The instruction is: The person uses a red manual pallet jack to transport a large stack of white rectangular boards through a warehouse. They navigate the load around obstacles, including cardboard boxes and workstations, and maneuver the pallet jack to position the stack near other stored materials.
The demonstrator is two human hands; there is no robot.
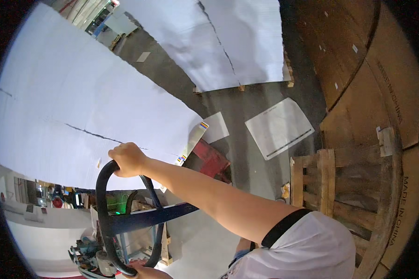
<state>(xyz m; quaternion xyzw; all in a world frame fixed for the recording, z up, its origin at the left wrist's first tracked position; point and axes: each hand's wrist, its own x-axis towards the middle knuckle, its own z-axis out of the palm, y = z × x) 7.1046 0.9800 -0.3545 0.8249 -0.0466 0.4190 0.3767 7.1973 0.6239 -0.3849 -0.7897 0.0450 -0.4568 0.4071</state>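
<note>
My right arm reaches across from the lower right, and my right hand (127, 159) is closed round the top of a black loop handle (103, 200). A dark blue crossbar (149, 219) runs through the loop, with a small black lever beside it. At the bottom edge my left hand (146, 273) is closed on the lower end of the same loop, partly cut off by the frame. Just beyond the right hand rises a large stack of white sheets (79, 102). A red metal piece (208, 158) shows low at its corner.
Another white stack (237, 42) stands on a wooden pallet ahead. Loose white sheets (280, 128) lie on the grey floor. At the right a wooden pallet (328, 181) stands against big brown cartons (372, 93). Machinery (91, 255) is at the lower left.
</note>
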